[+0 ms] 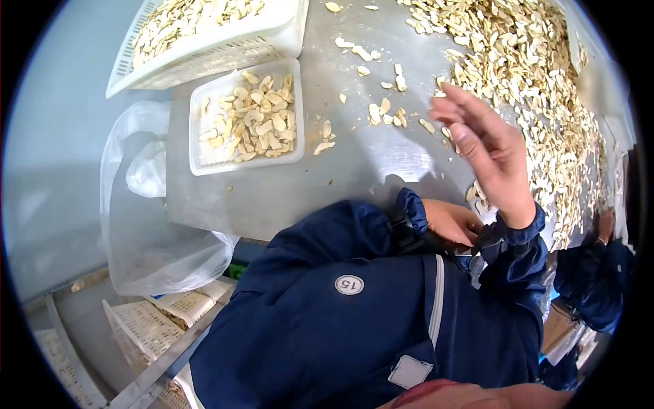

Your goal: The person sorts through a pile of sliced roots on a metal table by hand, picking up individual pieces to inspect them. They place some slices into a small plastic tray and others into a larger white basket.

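The table (pixel 272 198) is filling most of the view, with a heap of slices (pixel 558 136) spreading over its right side. The basket (pixel 235 60) is standing far left, holding more slices. The bag (pixel 170 262) is hanging at the table's left edge, and the tub (pixel 248 164) is sitting left, just nearer than the basket, holding paler slices.

The right hand (pixel 487 150) is hovering beside the heap, open, fingers loosely bent and thumb apart, gripping nothing that shows. The left hand (pixel 446 221) is resting nearer the body, curling beside the right cuff (pixel 528 232); whether it is gripping the cuff, I cannot tell.

Between tub and heap, loose slices (pixel 400 83) are lying scattered. They are looking thin and brittle, so good handling would be keeping a light touch, picking by the edges and holding both sleeves clear of the heap.
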Motion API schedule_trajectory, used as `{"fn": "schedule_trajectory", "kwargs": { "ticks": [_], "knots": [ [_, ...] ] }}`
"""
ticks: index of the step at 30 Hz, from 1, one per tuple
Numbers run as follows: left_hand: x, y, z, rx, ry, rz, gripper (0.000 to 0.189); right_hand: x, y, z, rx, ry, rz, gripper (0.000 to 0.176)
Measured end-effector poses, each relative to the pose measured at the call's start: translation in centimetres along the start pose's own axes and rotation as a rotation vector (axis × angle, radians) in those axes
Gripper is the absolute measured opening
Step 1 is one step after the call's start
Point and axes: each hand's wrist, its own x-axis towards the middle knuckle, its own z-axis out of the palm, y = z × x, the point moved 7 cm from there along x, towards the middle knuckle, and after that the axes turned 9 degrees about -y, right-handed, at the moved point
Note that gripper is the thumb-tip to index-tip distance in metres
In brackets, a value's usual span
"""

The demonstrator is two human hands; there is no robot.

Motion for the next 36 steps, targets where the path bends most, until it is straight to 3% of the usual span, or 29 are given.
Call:
{"fn": "schedule_trajectory", "kwargs": {
  "ticks": [4, 8, 10, 11, 12, 14, 17, 20, 25, 28, 33, 35, 36],
  "knots": [
    [0.9, -0.8, -0.5, 0.069, 0.021, -0.045, 0.023, -5.4, 6.2, -5.2, -0.207, 0.167, 0.328, 0.033],
    [0.1, 0.3, -1.3, 0.071, 0.171, 0.094, 0.024, -14.8, 9.3, -9.1, -0.312, 0.195, 0.595, 0.026],
    [-0.3, 1.0, -1.4, 0.001, 0.239, 0.034, 0.024, -18.5, 9.1, -11.0, -0.408, 0.289, 0.637, 0.023],
    [-0.4, 0.6, -1.2, -0.18, 0.242, -0.106, 0.026, -20.0, 8.7, -12.1, -0.519, 0.317, 0.725, 0.023],
    [-0.4, 0.6, -1.0, -0.373, 0.239, -0.112, 0.03, -21.0, 8.6, -13.3, -0.623, 0.336, 0.804, 0.022],
    [-0.2, 0.0, -1.6, -0.438, 0.261, 0.036, 0.036, -22.1, 8.9, -15.2, -0.787, 0.467, 0.702, 0.022],
    [-0.2, -0.5, -2.0, -0.531, 0.331, 0.076, 0.044, -20.5, 9.2, -16.4, -0.898, 0.489, 0.562, 0.02],
    [-0.6, 0.4, -2.2, -0.535, 0.374, -0.015, 0.048, -18.0, 10.8, -16.2, -1.074, 0.448, 0.38, 0.026],
    [-1.0, 1.2, -1.9, -0.499, 0.383, -0.041, 0.033, -17.6, 10.8, -16.6, -1.227, 0.503, 0.3, 0.016],
    [-1.1, 0.4, -1.9, -0.474, 0.308, -0.035, 0.028, -20.1, 12.0, -17.8, -0.829, 0.626, 0.681, 0.021],
    [-0.1, 0.6, -1.1, -0.222, 0.173, -0.118, 0.023, -17.1, 10.5, -15.3, -0.786, 0.427, 0.623, 0.025],
    [0.3, -0.1, -0.9, -0.128, 0.112, -0.105, 0.023, -12.5, 9.7, -12.2, -0.687, 0.243, 0.62, 0.027],
    [0.5, -0.9, -0.8, -0.134, 0.087, -0.086, 0.023, -9.7, 8.7, -9.6, -0.694, 0.134, 0.49, 0.027]
  ]
}}
